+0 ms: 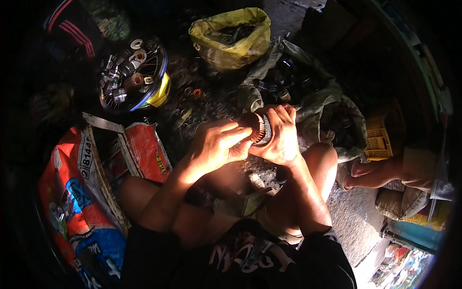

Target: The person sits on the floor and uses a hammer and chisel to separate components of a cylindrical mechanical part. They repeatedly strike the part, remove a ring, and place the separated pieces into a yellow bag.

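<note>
Both of my hands are closed on a round motor armature (260, 130) in front of me, held above the ground between my knees. It has a copper-coloured, ridged ring and a dark grey body. My left hand (219, 146) grips the copper end with thumb and fingers. Around the grey end is wrapped my right hand (283, 136), which hides much of that side. Below them, a small pale ridged part (256, 181) lies on the dark ground.
A blue-rimmed spoked wheel (164, 72) holds several motor parts. Beyond stand a yellow sack (204, 36) and a grey sack (332, 91) of dark parts. A red sack (67, 164) lies left. On the right are a yellow crate (378, 143) and another person's leg (378, 179).
</note>
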Motion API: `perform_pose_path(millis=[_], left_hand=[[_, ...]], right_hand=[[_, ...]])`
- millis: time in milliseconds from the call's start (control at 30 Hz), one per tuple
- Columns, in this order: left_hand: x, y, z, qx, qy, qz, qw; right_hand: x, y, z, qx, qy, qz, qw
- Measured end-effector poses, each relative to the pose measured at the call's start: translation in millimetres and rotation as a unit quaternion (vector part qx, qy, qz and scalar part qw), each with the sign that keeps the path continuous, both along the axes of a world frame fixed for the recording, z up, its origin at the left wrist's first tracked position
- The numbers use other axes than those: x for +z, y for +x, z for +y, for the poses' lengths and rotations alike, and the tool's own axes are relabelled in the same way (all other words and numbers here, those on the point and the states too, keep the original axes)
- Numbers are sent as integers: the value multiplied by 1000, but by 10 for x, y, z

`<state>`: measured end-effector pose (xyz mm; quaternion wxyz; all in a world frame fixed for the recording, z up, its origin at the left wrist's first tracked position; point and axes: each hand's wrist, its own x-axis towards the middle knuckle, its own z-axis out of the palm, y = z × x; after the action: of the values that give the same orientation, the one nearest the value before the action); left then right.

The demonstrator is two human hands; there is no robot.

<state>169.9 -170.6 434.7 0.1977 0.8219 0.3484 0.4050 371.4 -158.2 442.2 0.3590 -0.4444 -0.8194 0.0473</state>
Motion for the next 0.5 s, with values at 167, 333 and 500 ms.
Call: perform_pose_path(millis=[167, 333, 500], left_hand=[[3, -86, 8, 5, -25, -20, 999], [212, -127, 191, 6, -44, 14, 999], [279, -20, 136, 12, -31, 44, 998]], right_hand=[[-16, -36, 22, 3, -13, -2, 1000], [-17, 58, 59, -29, -36, -31, 998], [-80, -1, 86, -6, -24, -8, 1000]])
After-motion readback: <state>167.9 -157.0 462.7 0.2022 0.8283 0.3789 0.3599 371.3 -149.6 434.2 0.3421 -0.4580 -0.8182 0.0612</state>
